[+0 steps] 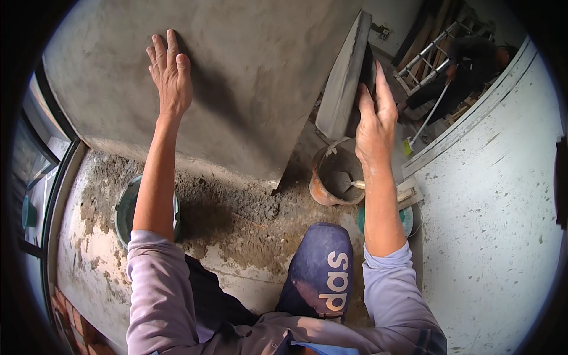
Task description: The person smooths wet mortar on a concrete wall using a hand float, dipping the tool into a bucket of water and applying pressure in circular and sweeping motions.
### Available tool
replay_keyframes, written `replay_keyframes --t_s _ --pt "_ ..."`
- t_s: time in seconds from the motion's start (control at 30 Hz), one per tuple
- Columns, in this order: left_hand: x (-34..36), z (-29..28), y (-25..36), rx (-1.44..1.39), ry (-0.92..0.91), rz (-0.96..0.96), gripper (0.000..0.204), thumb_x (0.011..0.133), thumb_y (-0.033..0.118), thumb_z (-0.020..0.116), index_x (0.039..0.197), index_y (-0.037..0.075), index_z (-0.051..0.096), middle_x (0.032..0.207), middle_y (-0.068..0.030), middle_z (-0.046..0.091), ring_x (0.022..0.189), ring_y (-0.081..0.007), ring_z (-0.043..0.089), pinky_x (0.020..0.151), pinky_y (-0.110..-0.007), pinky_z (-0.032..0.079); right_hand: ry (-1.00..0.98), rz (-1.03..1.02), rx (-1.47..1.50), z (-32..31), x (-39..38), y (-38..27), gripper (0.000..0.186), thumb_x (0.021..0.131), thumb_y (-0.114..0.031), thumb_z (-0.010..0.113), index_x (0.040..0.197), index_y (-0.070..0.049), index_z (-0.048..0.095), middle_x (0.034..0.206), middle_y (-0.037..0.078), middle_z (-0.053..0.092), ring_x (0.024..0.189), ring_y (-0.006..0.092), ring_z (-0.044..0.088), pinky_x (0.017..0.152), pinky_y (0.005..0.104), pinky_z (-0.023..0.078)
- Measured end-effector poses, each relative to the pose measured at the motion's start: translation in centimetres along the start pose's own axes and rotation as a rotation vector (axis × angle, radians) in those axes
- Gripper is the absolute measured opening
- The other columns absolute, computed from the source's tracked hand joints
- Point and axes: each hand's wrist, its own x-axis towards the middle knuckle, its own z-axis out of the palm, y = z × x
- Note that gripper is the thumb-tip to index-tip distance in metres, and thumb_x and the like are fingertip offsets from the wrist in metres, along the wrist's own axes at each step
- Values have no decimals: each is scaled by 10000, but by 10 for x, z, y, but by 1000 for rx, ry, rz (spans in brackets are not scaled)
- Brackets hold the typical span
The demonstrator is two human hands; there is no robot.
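Note:
My left hand [171, 86] is open, its fingers stretched upward against the grey plastered wall [254, 77]. It casts a shadow to its right, and whether the palm presses flat I cannot tell. Near the wall's right-hand edge, my right hand [377, 130] grips a plastering float [343, 83]. The float is a long, thick grey board, tilted with its working face toward the wall; its handle is mostly hidden by the fingers. Below it stands a worn orange bucket [322, 188] with a small trowel [341, 182] inside.
Mortar crumbs [248, 207] cover the floor along the wall's foot. A green bucket [122, 213] stands under my left forearm, a teal one [407, 220] beside my right. Another person [473, 65] holds a broom [432, 112] near a ladder [438, 53]. A speckled white surface [491, 219] bounds the right.

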Motion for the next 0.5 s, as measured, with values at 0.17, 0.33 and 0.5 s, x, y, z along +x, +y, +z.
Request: replay_keyframes --t_s 0.17,0.33,0.5 --pt "-2 5 1 -1 -4 1 852 1004 753 130 1655 205 176 1721 -172 42 1579 -409 -18 1232 -604 19 125 170 33 13 -23 71 523 997 -110 586 1483 48 475 1492 202 536 1369 264 510 1145 381 382" --pt "-3 5 1 -23 -8 28 836 1013 741 147 1654 205 179 1718 -177 62 1577 -417 -7 1234 -599 28 -29 783 52 -14 -88 144 556 1030 -128 540 1528 57 377 1562 215 438 1422 292 449 1217 399 316" --pt "-2 0 -19 37 23 66 849 1007 748 138 1656 200 162 1715 -186 67 1571 -437 -13 1237 -597 28 -73 341 289 -2 -21 62 469 1044 -98 503 1489 40 451 1420 153 572 1257 196 560 1076 319 436"
